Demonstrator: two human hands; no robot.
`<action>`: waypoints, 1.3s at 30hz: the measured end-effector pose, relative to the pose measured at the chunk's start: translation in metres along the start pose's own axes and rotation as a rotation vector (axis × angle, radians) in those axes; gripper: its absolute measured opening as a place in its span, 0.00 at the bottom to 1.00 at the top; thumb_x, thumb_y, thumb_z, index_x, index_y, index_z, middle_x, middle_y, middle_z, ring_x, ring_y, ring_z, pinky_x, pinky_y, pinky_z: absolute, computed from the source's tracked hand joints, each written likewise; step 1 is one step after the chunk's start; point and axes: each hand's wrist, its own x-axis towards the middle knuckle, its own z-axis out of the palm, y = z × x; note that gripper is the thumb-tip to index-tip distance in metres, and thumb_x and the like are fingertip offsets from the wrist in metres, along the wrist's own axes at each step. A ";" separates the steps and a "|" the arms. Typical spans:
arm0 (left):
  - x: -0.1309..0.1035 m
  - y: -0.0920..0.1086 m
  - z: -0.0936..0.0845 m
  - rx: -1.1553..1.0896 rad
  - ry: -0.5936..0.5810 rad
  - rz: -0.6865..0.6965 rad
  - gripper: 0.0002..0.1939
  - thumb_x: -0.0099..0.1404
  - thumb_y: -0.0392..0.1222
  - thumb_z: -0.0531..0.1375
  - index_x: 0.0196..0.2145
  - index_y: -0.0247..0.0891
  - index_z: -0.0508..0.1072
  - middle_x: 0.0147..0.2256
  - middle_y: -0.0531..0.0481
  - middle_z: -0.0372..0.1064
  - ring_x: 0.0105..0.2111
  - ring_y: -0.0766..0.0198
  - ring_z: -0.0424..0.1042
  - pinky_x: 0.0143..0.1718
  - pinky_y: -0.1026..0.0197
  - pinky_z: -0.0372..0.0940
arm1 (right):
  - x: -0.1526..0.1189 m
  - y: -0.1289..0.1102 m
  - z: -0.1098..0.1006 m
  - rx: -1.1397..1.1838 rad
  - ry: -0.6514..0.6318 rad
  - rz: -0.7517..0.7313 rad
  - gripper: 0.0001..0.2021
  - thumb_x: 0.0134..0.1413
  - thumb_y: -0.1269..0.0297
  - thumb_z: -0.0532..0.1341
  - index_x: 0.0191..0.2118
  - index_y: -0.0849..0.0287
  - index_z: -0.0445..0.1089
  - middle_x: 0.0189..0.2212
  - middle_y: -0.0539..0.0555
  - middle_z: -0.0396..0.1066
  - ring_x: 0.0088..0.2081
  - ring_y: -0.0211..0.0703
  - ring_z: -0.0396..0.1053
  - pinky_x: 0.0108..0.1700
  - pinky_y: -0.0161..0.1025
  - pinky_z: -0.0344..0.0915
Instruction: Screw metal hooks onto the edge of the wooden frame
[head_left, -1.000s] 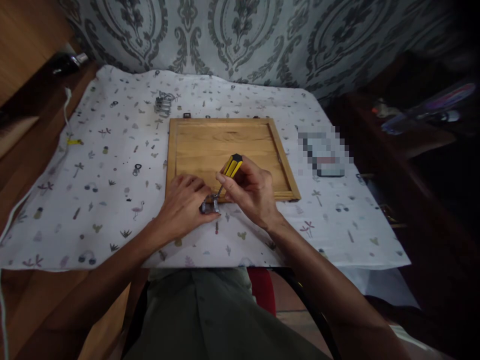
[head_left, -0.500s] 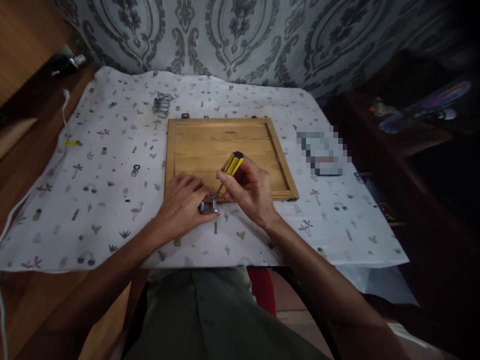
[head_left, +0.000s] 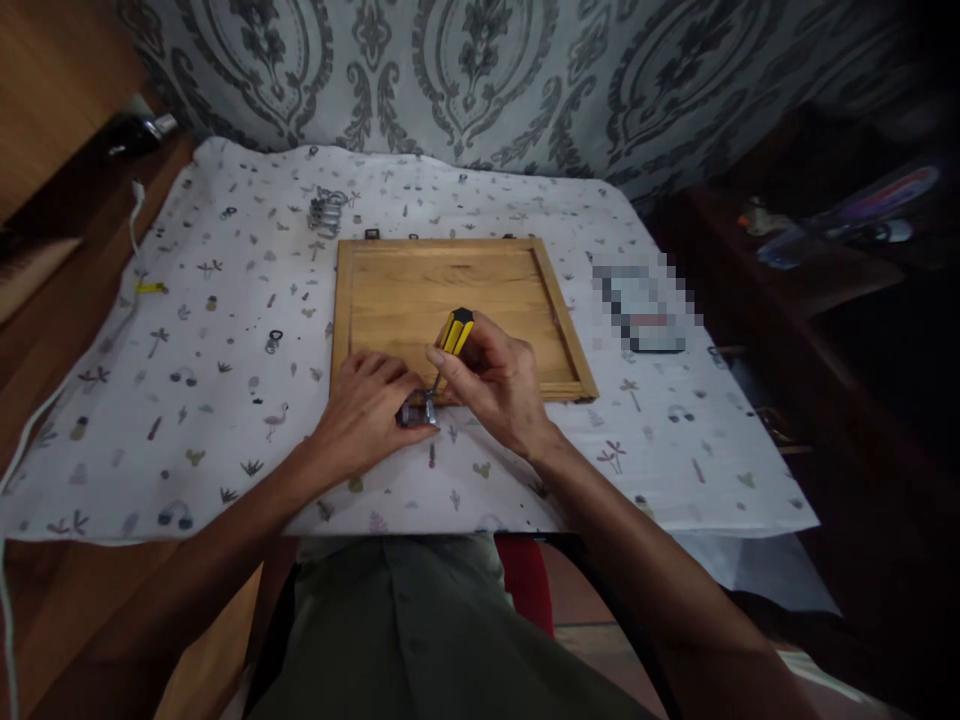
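My right hand (head_left: 499, 385) is closed around a screwdriver (head_left: 455, 332) with a yellow and black handle. Its shaft slants down to a small metal fitting (head_left: 420, 412), which looks like a hinge or latch, at the near edge of a wooden framed panel (head_left: 450, 285). My left hand (head_left: 371, 412) pinches that fitting, thumb below and fingers above on the panel's near rail. The panel lies flat on the patterned tablecloth. Whether the screwdriver tip sits in a screw is too small to tell.
Several grey metal pieces (head_left: 326, 212) lie bunched behind the panel's left corner. A blurred phone-like object (head_left: 649, 310) rests at the right. A white cable (head_left: 56, 390) runs down the left side, and a patterned wall (head_left: 480, 80) stands behind the table.
The top of the screwdriver handle has tipped slightly left, and the right hand has shifted a little with it. My left hand stays on the fitting.
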 end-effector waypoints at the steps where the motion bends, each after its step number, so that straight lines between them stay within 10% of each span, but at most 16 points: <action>1: 0.000 0.000 0.000 -0.004 -0.003 0.000 0.19 0.63 0.55 0.69 0.45 0.39 0.77 0.46 0.43 0.75 0.49 0.44 0.70 0.53 0.42 0.62 | 0.000 0.001 0.000 -0.002 0.002 0.000 0.18 0.63 0.50 0.66 0.30 0.53 0.61 0.22 0.43 0.55 0.23 0.34 0.56 0.23 0.35 0.53; 39: 0.003 -0.001 -0.005 -0.070 -0.038 0.004 0.17 0.64 0.54 0.68 0.41 0.38 0.77 0.43 0.44 0.75 0.48 0.45 0.70 0.52 0.44 0.62 | -0.004 -0.003 -0.001 0.300 0.109 0.170 0.20 0.50 0.49 0.74 0.31 0.54 0.65 0.21 0.43 0.66 0.17 0.34 0.67 0.17 0.32 0.66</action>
